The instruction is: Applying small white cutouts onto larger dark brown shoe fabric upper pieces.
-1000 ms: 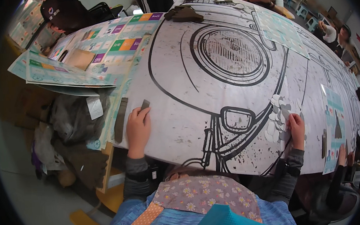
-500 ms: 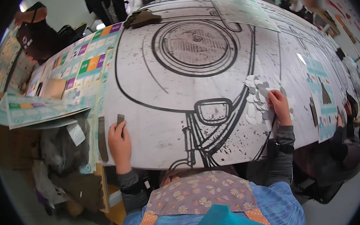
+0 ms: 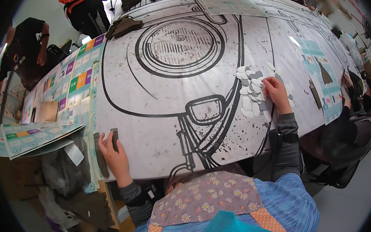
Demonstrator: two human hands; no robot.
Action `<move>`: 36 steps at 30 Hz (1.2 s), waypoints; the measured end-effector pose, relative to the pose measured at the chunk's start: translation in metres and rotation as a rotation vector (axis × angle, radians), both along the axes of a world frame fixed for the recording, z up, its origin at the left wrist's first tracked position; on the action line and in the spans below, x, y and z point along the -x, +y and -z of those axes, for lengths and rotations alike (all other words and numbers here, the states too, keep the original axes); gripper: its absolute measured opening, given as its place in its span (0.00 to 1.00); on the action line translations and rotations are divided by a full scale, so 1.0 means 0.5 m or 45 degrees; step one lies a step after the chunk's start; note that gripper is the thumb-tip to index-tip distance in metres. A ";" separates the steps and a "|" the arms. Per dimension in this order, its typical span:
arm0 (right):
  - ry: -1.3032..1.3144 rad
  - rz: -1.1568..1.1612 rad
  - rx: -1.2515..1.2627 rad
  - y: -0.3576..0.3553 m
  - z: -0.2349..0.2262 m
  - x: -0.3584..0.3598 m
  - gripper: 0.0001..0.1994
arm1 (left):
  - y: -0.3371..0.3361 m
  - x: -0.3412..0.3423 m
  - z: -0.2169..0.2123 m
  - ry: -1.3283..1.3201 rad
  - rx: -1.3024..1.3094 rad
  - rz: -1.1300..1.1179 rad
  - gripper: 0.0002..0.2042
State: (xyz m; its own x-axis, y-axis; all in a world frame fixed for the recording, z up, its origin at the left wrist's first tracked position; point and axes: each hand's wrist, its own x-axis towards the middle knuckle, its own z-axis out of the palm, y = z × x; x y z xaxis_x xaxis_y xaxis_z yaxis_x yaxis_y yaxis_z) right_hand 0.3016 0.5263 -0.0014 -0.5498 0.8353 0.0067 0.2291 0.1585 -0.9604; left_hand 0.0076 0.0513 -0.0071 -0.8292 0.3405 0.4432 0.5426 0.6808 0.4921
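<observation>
My left hand point(image 3: 117, 161) is at the near left edge of the table, a short dark grey-brown strip point(image 3: 115, 138) held between its thumb and fingers. Its outer fingertips are beside a longer strip point(image 3: 100, 157) of the same colour lying along the edge. To the right, my right hand point(image 3: 279, 94) is closed in a pinch over a loose pile of white and grey oval pieces point(image 3: 250, 94). One pale oval piece seems to be at its fingertips, which partly hide it.
A white cloth printed with black line drawings point(image 3: 161, 135) covers the table. Patterned sheets point(image 3: 71, 75) lie left, folded ones point(image 3: 39, 135) overhanging. A dark fabric piece point(image 3: 122, 27) is at the back. Right are an illustrated sheet point(image 3: 317, 77), a dark strip point(image 3: 315, 94) and a seated person point(image 3: 356, 124).
The view has shifted. My left hand has moved closer to the long strip at the edge, its fingers more spread, still with the short strip. My right hand stays at the pile.
</observation>
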 end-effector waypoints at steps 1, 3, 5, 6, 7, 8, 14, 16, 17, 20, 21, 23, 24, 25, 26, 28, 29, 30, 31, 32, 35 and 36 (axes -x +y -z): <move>-0.002 0.006 0.004 0.005 -0.001 0.000 0.07 | 0.000 0.003 0.003 0.073 0.029 0.023 0.15; 0.100 0.173 -0.209 0.002 -0.013 0.014 0.10 | -0.007 0.000 0.006 0.062 0.033 -0.002 0.15; 0.167 0.172 -0.243 -0.008 -0.025 0.019 0.12 | -0.016 -0.002 0.007 0.046 0.031 -0.060 0.14; 0.219 0.240 -0.342 -0.005 -0.026 0.015 0.12 | -0.019 0.000 0.010 0.046 0.043 -0.031 0.13; 0.275 0.301 -0.439 -0.002 -0.025 0.011 0.12 | -0.022 0.001 0.014 0.044 0.053 -0.007 0.12; 0.330 0.336 -0.480 0.006 -0.020 0.003 0.11 | -0.019 0.004 0.013 0.065 0.043 -0.009 0.11; 0.144 0.318 -0.919 -0.068 -0.091 -0.016 0.12 | -0.021 0.005 0.039 0.236 0.076 -0.206 0.07; 0.239 0.177 -0.859 -0.112 -0.110 -0.019 0.12 | -0.028 -0.005 0.040 0.287 0.112 -0.216 0.07; 0.329 0.038 -0.801 -0.134 -0.123 -0.015 0.13 | -0.022 -0.001 0.035 0.336 0.146 -0.222 0.07; 0.564 -0.038 -0.502 -0.208 -0.167 0.047 0.11 | 0.014 -0.038 -0.026 0.283 -0.238 0.067 0.06; 0.657 0.002 -0.403 -0.228 -0.195 0.079 0.13 | 0.053 -0.077 -0.064 0.130 -0.459 0.207 0.05; 0.978 -0.002 -0.172 -0.250 -0.264 0.126 0.12 | 0.149 -0.182 -0.160 0.017 -0.487 0.820 0.06; 1.028 0.031 -0.207 -0.267 -0.298 0.152 0.12 | 0.186 -0.235 -0.199 -0.080 -0.392 1.107 0.08; 1.092 -0.020 -0.315 -0.251 -0.309 0.186 0.13 | 0.220 -0.283 -0.226 -0.165 -0.292 1.389 0.11; 1.039 0.043 -0.417 -0.207 -0.316 0.211 0.16 | 0.261 -0.330 -0.237 -0.136 -0.236 1.534 0.17; 0.980 0.114 -0.554 -0.190 -0.318 0.244 0.16 | 0.306 -0.378 -0.240 -0.061 -0.145 1.691 0.23; 0.977 0.130 -0.602 -0.205 -0.328 0.248 0.14 | 0.310 -0.391 -0.229 -0.105 -0.350 1.603 0.29; 0.917 0.258 -0.699 -0.196 -0.328 0.241 0.14 | 0.320 -0.408 -0.226 -0.146 -0.555 1.533 0.35; 0.909 0.343 -0.692 -0.187 -0.331 0.238 0.12 | 0.329 -0.428 -0.230 -0.218 -0.578 1.483 0.38; 0.887 0.371 -0.711 -0.187 -0.329 0.241 0.11 | 0.340 -0.430 -0.234 0.034 -0.549 1.481 0.37; 0.813 0.439 -0.847 -0.189 -0.299 0.240 0.08 | 0.360 -0.441 -0.217 0.288 -0.380 1.478 0.30; 0.775 0.359 -0.766 -0.203 -0.291 0.237 0.07 | 0.360 -0.441 -0.219 0.177 -0.328 1.485 0.28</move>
